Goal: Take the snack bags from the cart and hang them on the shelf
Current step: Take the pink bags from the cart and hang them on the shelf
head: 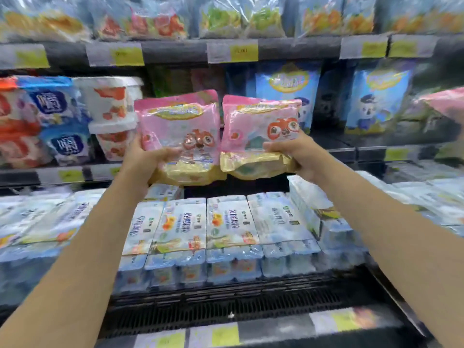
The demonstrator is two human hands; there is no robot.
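Two pink snack bags with cartoon faces and gold bottoms are held up side by side in front of the middle shelf. My left hand (pixel 144 164) grips the left pink bag (pixel 177 129) at its lower left corner, thumb across the front. My right hand (pixel 295 153) grips the right pink bag (pixel 258 121) at its lower right corner. Both bags stand upright, nearly touching, before a dark gap in the shelf (pixel 175 79). The cart is out of view.
Blue bags (pixel 287 89) hang behind to the right. White and red tubs (pixel 113 116) and blue packs stand at the left. Multipacks of yoghurt (pixel 226 227) fill the lower deck. Price tags line the shelf edges (pixel 233 51). Another pink bag (pixel 447 101) shows at far right.
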